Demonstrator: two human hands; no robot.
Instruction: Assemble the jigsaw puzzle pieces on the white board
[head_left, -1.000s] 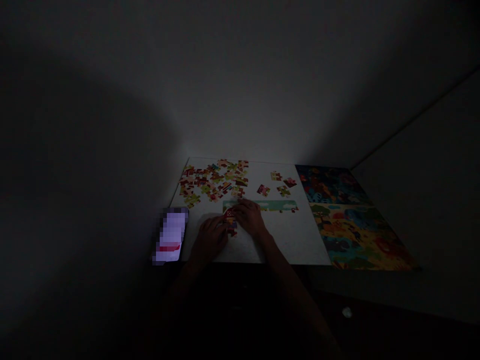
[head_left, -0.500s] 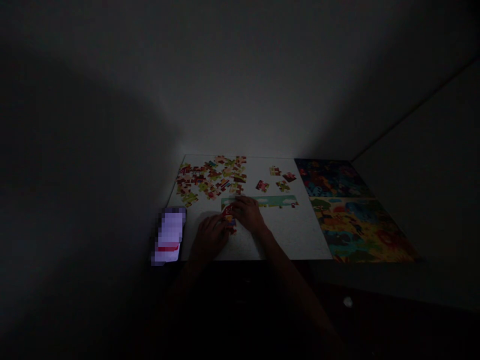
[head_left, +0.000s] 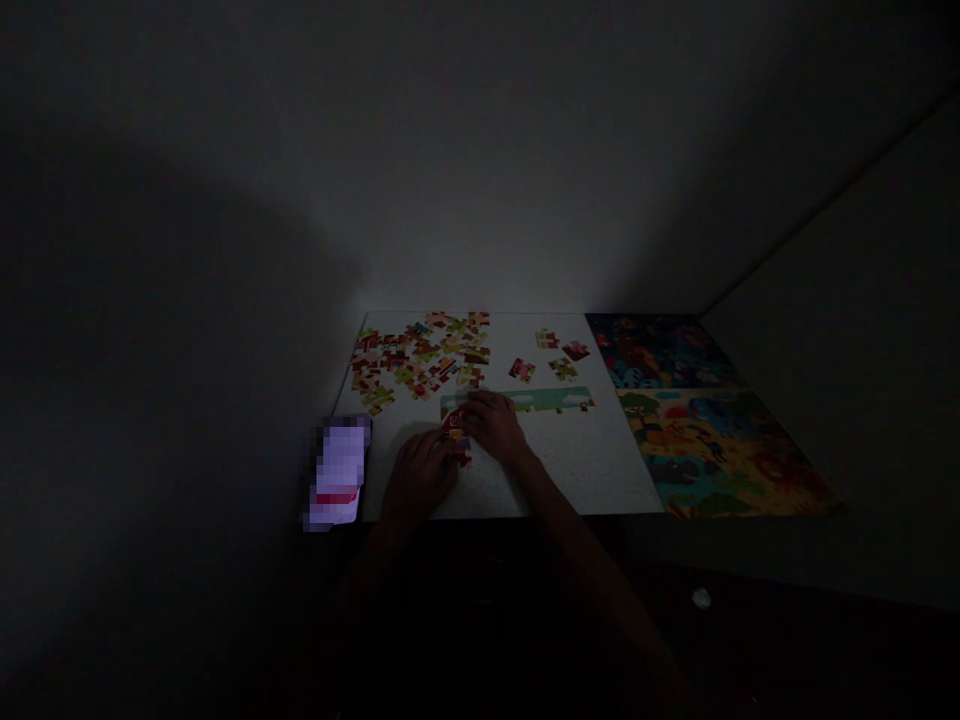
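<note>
On the white board (head_left: 562, 465) lies a joined strip of jigsaw puzzle (head_left: 551, 400), pale blue-green with white clouds. A few red and multicoloured puzzle pieces (head_left: 457, 440) sit below its left end, between my hands. My left hand (head_left: 424, 470) has its fingers bent against the left side of those red pieces. From the right, my right hand (head_left: 491, 422) presses curled fingers down on the strip's left part and the top of the red pieces. Both hands cover part of the joints, and dim light blurs the fingertips.
Many loose puzzle pieces (head_left: 420, 358) spread over the board's upper left. Several separate pieces, one of them a red piece (head_left: 522, 370), lie above the strip. A lit phone (head_left: 341, 465) stands at the left edge. Two colourful pictures, a dark one (head_left: 660, 352) and a yellow one (head_left: 720, 450), lie to the right.
My hands stay at the same place on the puzzle pieces, with hardly any finger movement. The view has shifted very slightly.
</note>
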